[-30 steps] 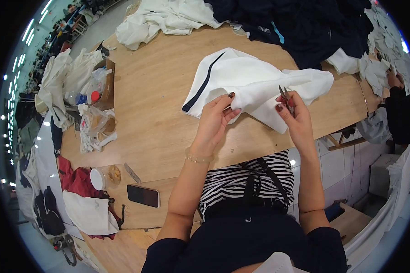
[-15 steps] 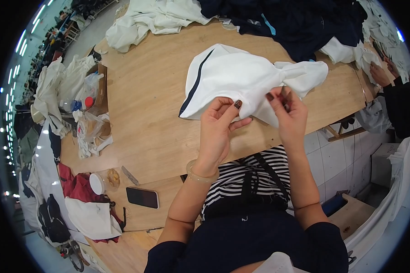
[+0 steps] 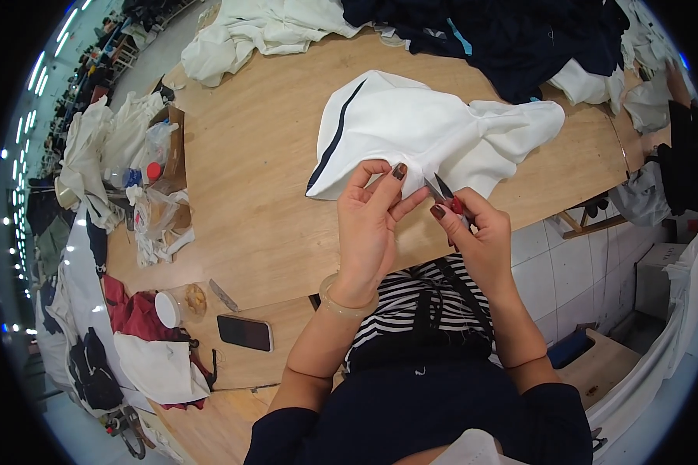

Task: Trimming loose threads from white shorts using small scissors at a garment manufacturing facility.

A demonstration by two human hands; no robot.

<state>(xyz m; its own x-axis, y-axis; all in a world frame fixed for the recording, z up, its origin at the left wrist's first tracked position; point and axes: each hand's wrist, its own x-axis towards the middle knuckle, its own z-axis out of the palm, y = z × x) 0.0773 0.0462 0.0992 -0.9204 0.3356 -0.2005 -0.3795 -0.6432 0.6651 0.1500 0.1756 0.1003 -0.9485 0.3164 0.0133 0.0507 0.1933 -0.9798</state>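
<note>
A white garment (image 3: 411, 116) with a dark navy stripe along its left edge lies bunched on the wooden table. At its near edge my left hand (image 3: 371, 209) pinches the cloth between thumb and fingers. My right hand (image 3: 477, 232) is closed on small thread snips (image 3: 440, 188) with red on the handle. Their dark blades stand apart and point up and left, close to the fabric beside my left fingers. Whether a thread lies between the blades is too small to tell.
Navy cloth (image 3: 504, 39) and white cloth (image 3: 264, 35) are heaped along the far edge. To the left stand a cardboard box (image 3: 177, 147), a lidded jar (image 3: 180, 305), a phone (image 3: 245, 332) and a slim metal blade (image 3: 222, 295). Another person's dark sleeve (image 3: 684, 155) shows at the right.
The snips in my right hand have swung round, and their blades now point at the cloth by my left fingers. My left hand keeps its pinch. The garment's right part has spread out.
</note>
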